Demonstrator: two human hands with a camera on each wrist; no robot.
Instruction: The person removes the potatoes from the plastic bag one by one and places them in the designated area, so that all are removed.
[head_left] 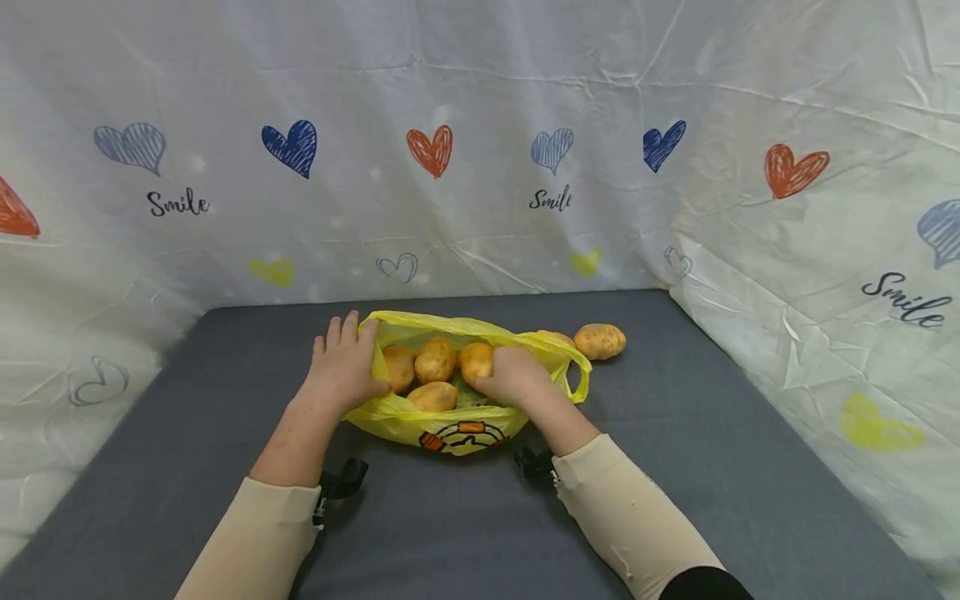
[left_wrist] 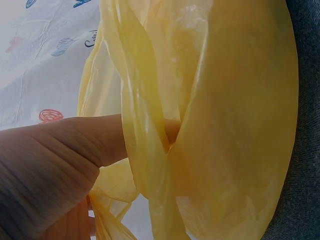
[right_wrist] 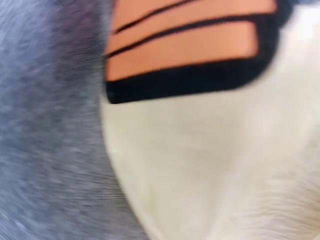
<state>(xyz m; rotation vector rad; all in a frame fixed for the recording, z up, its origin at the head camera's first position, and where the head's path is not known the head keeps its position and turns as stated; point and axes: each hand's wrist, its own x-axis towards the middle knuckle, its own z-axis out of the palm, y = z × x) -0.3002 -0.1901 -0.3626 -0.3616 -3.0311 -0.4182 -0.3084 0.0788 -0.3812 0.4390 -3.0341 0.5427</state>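
Observation:
A yellow plastic bag [head_left: 465, 429] lies with its mouth spread, several potatoes inside it. My left hand [head_left: 341, 367] holds the bag's left rim, its thumb inside the mouth and its fingers outside. In the left wrist view the thumb of my left hand [left_wrist: 85, 145] passes behind a fold of the yellow plastic. Reaching into the right part of the mouth, my right hand [head_left: 517, 379] grips a potato [head_left: 476, 363]; its fingertips are hidden. Two more potatoes [head_left: 435, 361] [head_left: 433, 397] lie left of it. The right wrist view shows mostly the bag's printed side [right_wrist: 185, 145].
Outside the bag, a potato [head_left: 600, 341] sits on the grey tabletop [head_left: 675, 467] at the back right, with another potato [head_left: 557, 337] partly hidden behind the bag's rim. A bag handle [head_left: 583, 383] loops out at the right. White cloth with printed hearts [head_left: 480, 242] hangs behind the table.

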